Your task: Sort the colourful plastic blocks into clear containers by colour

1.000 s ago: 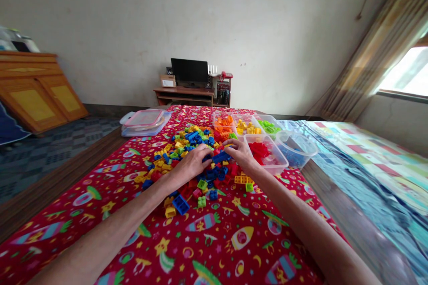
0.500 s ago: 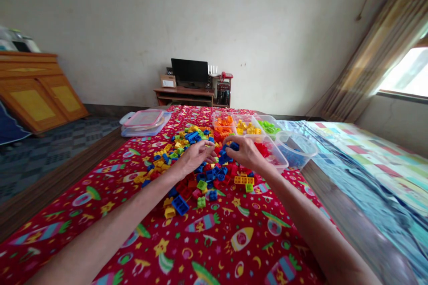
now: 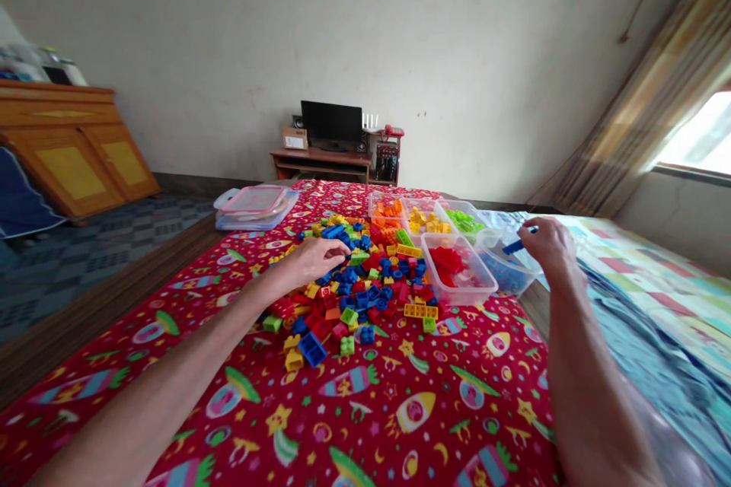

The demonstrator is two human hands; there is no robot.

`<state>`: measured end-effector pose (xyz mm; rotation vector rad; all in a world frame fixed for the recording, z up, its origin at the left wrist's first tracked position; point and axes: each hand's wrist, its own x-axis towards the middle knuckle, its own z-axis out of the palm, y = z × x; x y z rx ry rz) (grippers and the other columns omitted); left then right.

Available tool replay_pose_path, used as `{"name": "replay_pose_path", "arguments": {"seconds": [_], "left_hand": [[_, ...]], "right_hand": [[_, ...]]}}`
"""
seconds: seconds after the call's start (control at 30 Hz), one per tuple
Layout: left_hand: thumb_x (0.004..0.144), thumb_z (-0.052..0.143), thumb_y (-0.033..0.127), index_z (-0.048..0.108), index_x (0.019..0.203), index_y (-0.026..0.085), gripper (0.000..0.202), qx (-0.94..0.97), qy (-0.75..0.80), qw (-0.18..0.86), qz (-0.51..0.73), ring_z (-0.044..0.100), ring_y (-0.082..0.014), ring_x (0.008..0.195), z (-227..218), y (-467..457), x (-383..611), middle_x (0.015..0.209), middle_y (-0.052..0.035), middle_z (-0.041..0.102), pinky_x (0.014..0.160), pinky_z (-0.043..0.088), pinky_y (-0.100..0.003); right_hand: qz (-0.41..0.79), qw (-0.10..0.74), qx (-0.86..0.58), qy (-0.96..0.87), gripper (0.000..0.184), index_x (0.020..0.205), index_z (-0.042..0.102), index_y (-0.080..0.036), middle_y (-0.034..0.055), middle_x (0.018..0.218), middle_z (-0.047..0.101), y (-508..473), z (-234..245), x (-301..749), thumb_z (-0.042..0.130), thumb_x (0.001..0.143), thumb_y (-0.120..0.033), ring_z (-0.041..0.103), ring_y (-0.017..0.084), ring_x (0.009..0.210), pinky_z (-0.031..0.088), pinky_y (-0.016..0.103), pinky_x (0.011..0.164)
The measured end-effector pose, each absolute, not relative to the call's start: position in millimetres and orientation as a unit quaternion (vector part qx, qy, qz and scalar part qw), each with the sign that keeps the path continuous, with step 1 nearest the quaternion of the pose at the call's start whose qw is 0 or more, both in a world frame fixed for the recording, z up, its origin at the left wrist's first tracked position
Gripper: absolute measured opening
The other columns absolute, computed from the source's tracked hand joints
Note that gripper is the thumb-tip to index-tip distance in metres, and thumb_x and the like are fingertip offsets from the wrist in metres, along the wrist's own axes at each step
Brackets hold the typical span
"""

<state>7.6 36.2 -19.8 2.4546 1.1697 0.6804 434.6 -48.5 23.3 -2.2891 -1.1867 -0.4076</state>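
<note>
A heap of small coloured toy bricks lies on a red patterned cloth. My left hand rests on the heap's left side, fingers curled down among blue bricks. My right hand is out to the right, pinching blue bricks above a round clear tub of blue bricks. Clear tubs stand beside it: red bricks, green bricks, yellow bricks and orange bricks.
A stack of clear lids lies at the cloth's far left. A patterned bedcover runs along the right. A wooden cabinet stands at left, and a low desk with a monitor at the far wall.
My right hand lifted blue bricks from the heap and swung right over the round tub. My left hand stayed on the heap. The camera shifted slightly.
</note>
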Motion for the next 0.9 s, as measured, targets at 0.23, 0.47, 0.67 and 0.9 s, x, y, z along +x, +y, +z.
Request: {"name": "replay_pose_path", "arguments": {"seconds": [0.23, 0.47, 0.67, 0.9], "left_hand": [[0.074, 0.058, 0.029, 0.071, 0.1, 0.022, 0.03, 0.903, 0.392, 0.121, 0.126, 0.067, -0.0204, 0.087, -26.9, 32.5, 14.4, 0.096, -0.0041, 0.074, 0.078, 0.05, -0.026], [0.079, 0.057, 0.028, 0.071, 0.1, 0.022, 0.026, 0.914, 0.383, 0.074, 0.111, 0.066, -0.0209, 0.092, -36.0, 30.9, 17.3, 0.098, -0.0051, 0.072, 0.083, 0.048, -0.027], [0.078, 0.052, 0.021, 0.072, 0.089, 0.022, 0.023, 0.918, 0.372, 0.044, 0.131, 0.065, -0.0192, 0.087, -20.1, 28.1, 15.2, 0.092, -0.0034, 0.072, 0.082, 0.048, -0.027], [0.074, 0.052, 0.021, 0.07, 0.081, 0.021, 0.019, 0.929, 0.336, 0.062, 0.14, 0.063, -0.0183, 0.08, -14.9, 19.7, 13.2, 0.086, -0.0041, 0.067, 0.076, 0.049, -0.026]], "right_hand": [[-0.165, 0.281, -0.793, -0.514, 0.036, 0.103, 0.07, -0.016, 0.0144, 0.092, 0.069, -32.0, 18.7, 402.1, 0.045, 0.081, -0.028, 0.062, 0.027, 0.086, 0.044, 0.036, 0.074], [-0.081, 0.29, -0.63, -0.715, 0.028, 0.095, 0.07, -0.019, 0.0062, 0.075, 0.068, -35.4, 16.3, 301.9, 0.045, 0.083, -0.017, 0.058, 0.016, 0.065, 0.039, 0.026, 0.062], [0.018, 0.189, -0.471, -0.861, 0.02, 0.09, 0.068, -0.018, 0.005, 0.077, 0.067, -52.3, -16.5, 228.3, 0.049, 0.084, -0.013, 0.058, 0.014, 0.068, 0.038, 0.024, 0.061], [-0.054, 0.157, -0.429, -0.888, 0.031, 0.107, 0.064, -0.019, 0.01, 0.096, 0.066, -54.6, -53.4, 216.5, 0.049, 0.082, -0.008, 0.06, 0.018, 0.086, 0.046, 0.027, 0.076]]}}
